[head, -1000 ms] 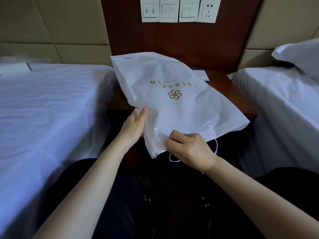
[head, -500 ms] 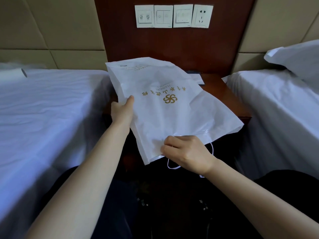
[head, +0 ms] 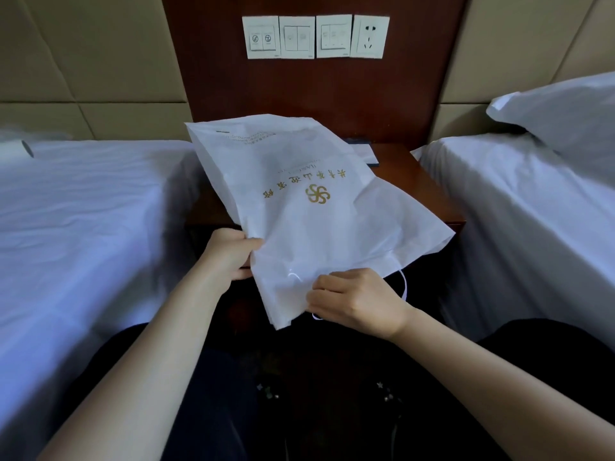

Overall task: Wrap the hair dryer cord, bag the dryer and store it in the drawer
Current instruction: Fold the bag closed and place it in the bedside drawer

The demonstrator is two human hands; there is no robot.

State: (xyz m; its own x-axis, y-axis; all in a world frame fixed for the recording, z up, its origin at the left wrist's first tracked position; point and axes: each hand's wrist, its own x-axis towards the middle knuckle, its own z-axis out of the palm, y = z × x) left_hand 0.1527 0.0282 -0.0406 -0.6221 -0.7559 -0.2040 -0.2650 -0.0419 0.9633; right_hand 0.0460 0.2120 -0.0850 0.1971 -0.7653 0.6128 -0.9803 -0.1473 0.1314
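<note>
A large white bag with a gold logo and gold lettering lies tilted over the dark wooden nightstand, its mouth end toward me. My left hand grips the bag's left edge. My right hand pinches the near edge at the mouth, where a white drawstring loops out. The hair dryer, its cord and the drawer are not visible.
White-sheeted beds flank the nightstand, one on the left and one on the right with a pillow. A row of switches and a socket sits on the wooden wall panel. Small cards lie on the nightstand behind the bag.
My left hand slid up the bag's left edge, then came back down and closed on that edge nearer the mouth. My right hand stays on the near edge.
</note>
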